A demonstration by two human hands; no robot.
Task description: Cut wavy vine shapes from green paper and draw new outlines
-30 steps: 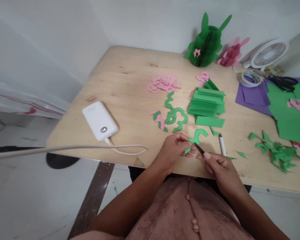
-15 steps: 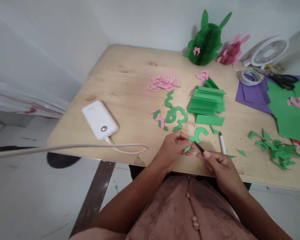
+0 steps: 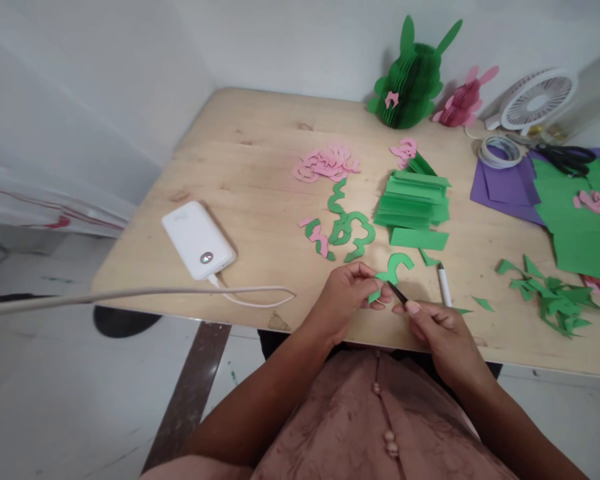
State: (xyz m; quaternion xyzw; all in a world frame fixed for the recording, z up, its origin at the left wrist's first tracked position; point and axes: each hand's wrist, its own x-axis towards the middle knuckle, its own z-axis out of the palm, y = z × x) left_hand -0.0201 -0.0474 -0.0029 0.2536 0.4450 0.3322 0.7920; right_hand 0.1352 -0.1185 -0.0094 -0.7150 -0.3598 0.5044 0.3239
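Near the table's front edge, my left hand [image 3: 353, 293] pinches a wavy green paper cutout [image 3: 394, 268] between thumb and fingers. The cutout curls up and right from the fingertips in a scalloped arc. My right hand [image 3: 437, 327] is closed on a slim black pointed tool [image 3: 397, 292]; its tip touches or nearly touches the cutout beside my left fingertips. Whether the tool is tweezers or a blade, I cannot tell. A white pen-like stick [image 3: 445, 285] lies just beyond my right hand. Above my hands lie more wavy green cutouts [image 3: 350, 230], some overlapped by pink ones.
Folded green paper pieces [image 3: 413, 200] and a pink cutout pile [image 3: 325, 163] lie further back. Green scraps [image 3: 555, 300], tape rolls [image 3: 500, 152] and black-handled scissors [image 3: 567, 159] are at right. Paper rabbits [image 3: 410, 87] and a fan [image 3: 537, 103] stand behind. A cabled power bank [image 3: 199, 240] lies left.
The view has shifted very slightly. Both hands, the green cutout and the black tool keep practically the same position.
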